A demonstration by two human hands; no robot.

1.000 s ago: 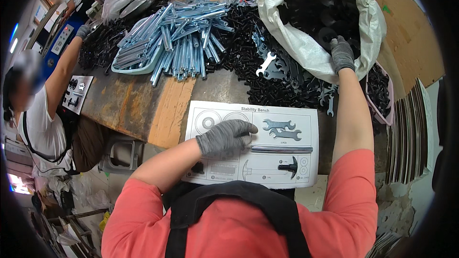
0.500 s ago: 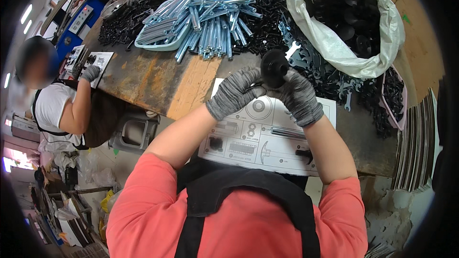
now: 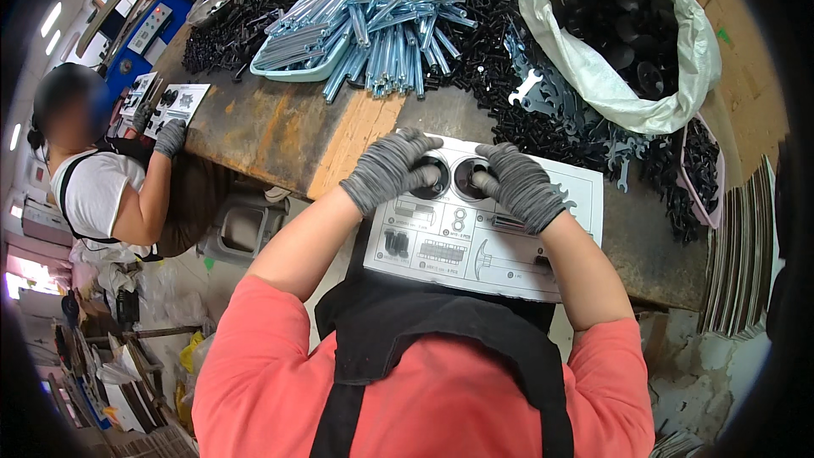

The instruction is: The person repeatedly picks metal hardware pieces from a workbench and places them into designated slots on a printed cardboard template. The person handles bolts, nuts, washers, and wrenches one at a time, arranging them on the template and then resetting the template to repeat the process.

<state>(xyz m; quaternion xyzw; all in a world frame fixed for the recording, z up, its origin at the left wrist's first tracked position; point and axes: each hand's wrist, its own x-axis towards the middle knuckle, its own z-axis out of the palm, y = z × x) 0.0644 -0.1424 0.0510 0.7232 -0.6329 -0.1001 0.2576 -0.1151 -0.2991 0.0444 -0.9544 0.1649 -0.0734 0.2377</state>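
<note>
On white parts card (image 3: 509, 246), left hand (image 3: 390, 168), right hand (image 3: 519, 185), each curled gripping a black knob (image 3: 468, 178)

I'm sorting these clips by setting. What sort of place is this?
Most likely a small factory or workshop bench where hardware kits are packed. A worn workbench carries a heap of silvery metal rods, piles of black parts and an open sack of black discs; a gloved co-worker works beside it at a similar printed card.

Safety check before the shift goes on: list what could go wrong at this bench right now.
The white card overhangs the table edge; pressing the black knobs with the left hand and right hand might tip it. The heaped blue rods spill past their tray and could roll. The stamped wrenches may snag gloves.
</note>
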